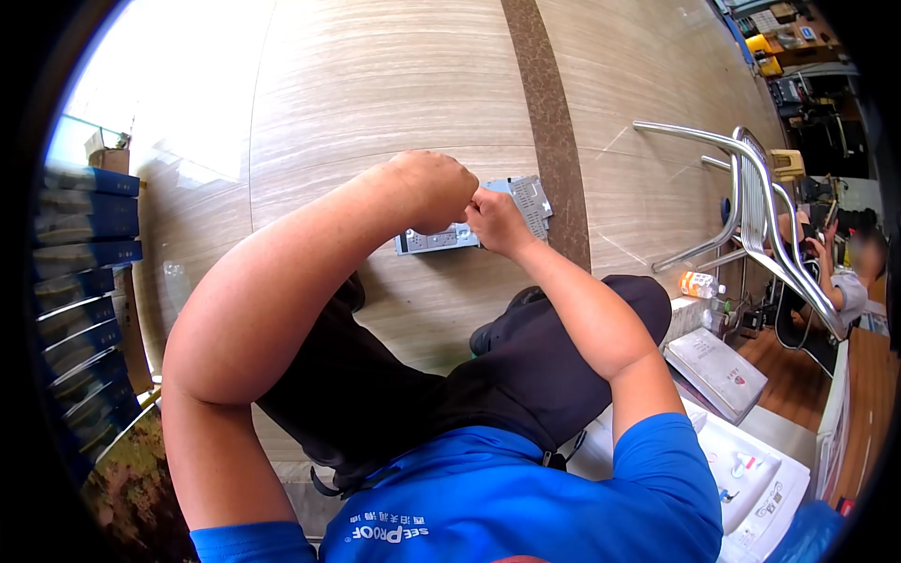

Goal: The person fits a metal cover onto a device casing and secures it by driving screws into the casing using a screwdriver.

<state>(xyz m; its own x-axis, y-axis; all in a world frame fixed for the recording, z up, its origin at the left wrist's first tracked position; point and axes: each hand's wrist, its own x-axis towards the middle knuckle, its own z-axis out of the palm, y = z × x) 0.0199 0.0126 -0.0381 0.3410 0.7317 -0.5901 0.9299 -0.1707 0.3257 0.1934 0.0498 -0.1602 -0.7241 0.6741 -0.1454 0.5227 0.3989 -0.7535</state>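
Observation:
My left hand (434, 190) is closed, its back towards me, above a grey metal case (532, 199) on the floor. My right hand (500, 222) is also closed, its thumb side touching or very near the left hand. Anything within the fingers is hidden. The case is flat and silvery, with rows of slots at its right end and round holes along its near side. Both hands cover its middle, and I cannot tell whether they touch it.
A chrome chair (751, 188) stands at the right, with an orange-labelled bottle (701, 284) nearby. Blue boxes (89, 253) are stacked at the left. A white booklet (718, 369) lies by my right knee. Another person (849, 281) sits at the far right.

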